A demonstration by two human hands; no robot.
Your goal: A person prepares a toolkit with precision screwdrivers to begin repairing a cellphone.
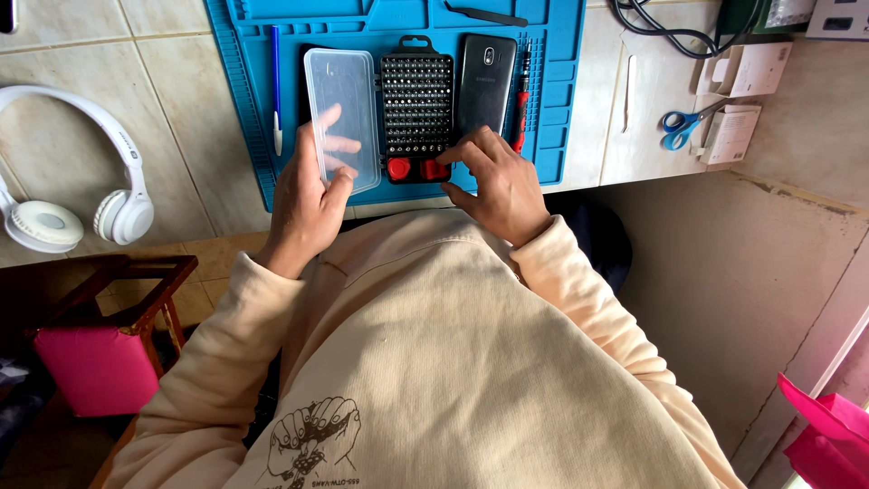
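Observation:
My left hand (308, 204) holds a clear plastic lid (342, 113) by its near edge, fingers showing through it. Beside it lies a black tray of screwdriver bits (416, 104) with two red parts at its near end. My right hand (498, 181) rests at the tray's near right corner, fingertips touching one red part (434, 168). A black phone (486, 81) lies face down right of the tray, a red-and-black screwdriver (522, 104) next to it. All sit on a blue work mat (561, 109).
White headphones (72, 208) lie on the tiled counter at left. A blue-and-white pen (277, 81) and black tweezers (484, 14) lie on the mat. Blue-handled scissors (681, 125), white boxes (744, 68) and black cables (665, 27) sit at right. A pink-cushioned stool (100, 362) stands below left.

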